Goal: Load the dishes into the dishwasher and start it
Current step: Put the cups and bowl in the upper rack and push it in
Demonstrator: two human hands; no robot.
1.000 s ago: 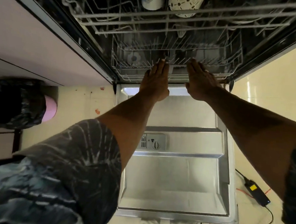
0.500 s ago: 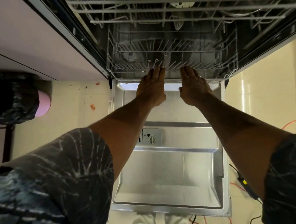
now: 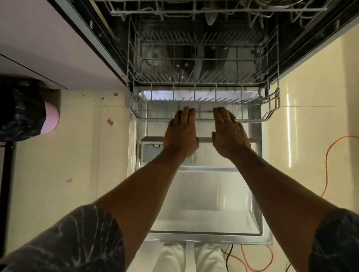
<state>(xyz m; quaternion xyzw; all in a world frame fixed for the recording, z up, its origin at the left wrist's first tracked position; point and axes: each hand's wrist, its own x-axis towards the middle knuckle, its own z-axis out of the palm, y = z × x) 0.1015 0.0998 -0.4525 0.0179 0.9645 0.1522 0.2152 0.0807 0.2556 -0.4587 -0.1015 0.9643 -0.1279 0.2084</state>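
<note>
Lower rack [image 3: 252, 120] sits partly out of the dishwasher [image 3: 109, 31], over the open door [image 3: 207, 204]. Left hand [image 3: 182, 134] and right hand [image 3: 229, 136] lie side by side, fingers straight, fingertips on the rack's front rail. Neither hand grips anything.

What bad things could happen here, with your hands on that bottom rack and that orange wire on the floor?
Pinched fingers: the left hand and right hand lie on the wire front of the lower rack, which could slide.
Tripping: the orange cable loops on the floor beside the open door, near the legs.
Bumped shins: that door lies flat and low, right before them.
</note>
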